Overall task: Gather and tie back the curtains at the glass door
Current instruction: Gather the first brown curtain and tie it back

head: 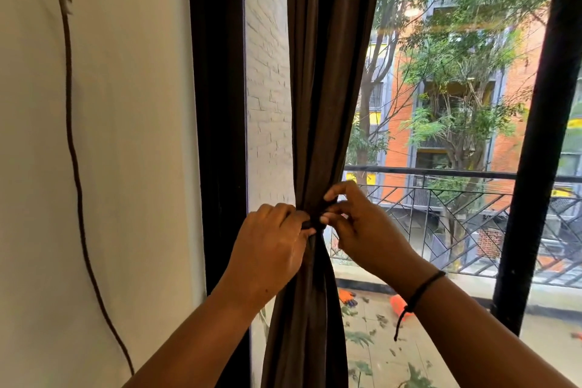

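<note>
A dark cord [71, 123] hangs down the cream wall [132, 135]; outside, a balcony railing [441, 198], trees [456, 79], brick building [513, 104].

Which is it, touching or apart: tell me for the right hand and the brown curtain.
Touching. The head view shows the right hand with fingertips pressed into the gathered brown curtain at the cinched point, opposite the left hand.

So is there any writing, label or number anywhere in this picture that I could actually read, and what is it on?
None: no readable text in this view.
The brown curtain, the tie band pinched by the left hand and right hand, and the black wrist cord carry no lettering.
The yellow panels on the brick building outside are too blurred to tell whether they carry any.
</note>
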Demonstrator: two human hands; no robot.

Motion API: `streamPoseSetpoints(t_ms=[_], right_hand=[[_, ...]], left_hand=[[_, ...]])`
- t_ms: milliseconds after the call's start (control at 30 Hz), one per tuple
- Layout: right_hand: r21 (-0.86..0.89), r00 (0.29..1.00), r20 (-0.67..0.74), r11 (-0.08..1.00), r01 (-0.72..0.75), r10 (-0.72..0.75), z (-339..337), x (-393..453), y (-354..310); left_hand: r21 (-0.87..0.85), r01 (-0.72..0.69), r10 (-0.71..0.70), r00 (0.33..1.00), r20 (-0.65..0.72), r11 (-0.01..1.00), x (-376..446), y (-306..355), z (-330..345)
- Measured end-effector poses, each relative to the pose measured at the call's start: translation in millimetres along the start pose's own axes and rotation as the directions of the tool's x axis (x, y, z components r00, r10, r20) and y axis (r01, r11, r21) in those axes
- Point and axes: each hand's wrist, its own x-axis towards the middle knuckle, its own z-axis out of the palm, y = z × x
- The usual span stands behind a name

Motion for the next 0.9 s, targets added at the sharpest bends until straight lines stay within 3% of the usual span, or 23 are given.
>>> streamPoseSetpoints(t_ms=[133, 200, 400, 467, 533, 633, 700, 800, 900], right_hand=[[-0.204, 0.968, -0.220, 0.976, 0.076, -0.122, 4.9, -8.6, 1.2], [-0.207, 0.960, -0.237, 0.973, 0.101, -0.150, 6.9, -9.0, 0.9], [-0.105, 0.986, 0.092, 0.984, 0.146, -0.136, 17.6, -28.4, -8.4], [-0.272, 0.975, 0.132, 0.939, 0.211, -0.181, 24.0, -31.2, -13.6], [-0.435, 0.985, 0.101, 0.884, 0.169, -0.138, 28.5, -24.8, -13.1], [-0.545, 0.985, 0.055, 0.822, 0.165, -0.162, 30.9, -13.8, -11.9], [-0.586, 0.981, 0.113, 0.786, 0.196, -0.160, 29.3, -8.9, -14.9], [-0.510, 0.973, 0.199, 0.836, 0.202, -0.114, 16.5, -3.1, -22.1], [-0.266, 0.950, 0.312, 0.960, 0.082, 0.005, 0.1, 6.6, -21.3]], left_hand=[[0.000, -0.038, 0.038, 0.997, 0.060, 0.999, 4.7, -4.8, -10.0], [-0.015, -0.021, 0.022, 0.998, 0.062, 1.000, 4.3, -3.7, -13.1], [-0.085, 0.156, -0.149, 0.985, 0.084, 0.984, 11.0, 1.3, -21.0], [-0.013, 0.147, -0.141, 0.965, 0.219, 0.989, 16.8, 2.8, -25.9], [0.014, 0.132, -0.129, 0.938, 0.323, 0.991, 21.4, 6.8, -28.9], [-0.095, 0.231, -0.181, 0.911, 0.371, 0.968, 25.7, 10.4, -27.4], [-0.172, 0.289, -0.203, 0.897, 0.392, 0.942, 25.9, 3.8, -26.1], [-0.377, 0.228, -0.077, 0.923, 0.376, 0.897, 22.6, -10.1, -29.2], [-0.480, 0.164, 0.047, 0.916, 0.398, 0.862, 19.7, -13.4, -38.6]])
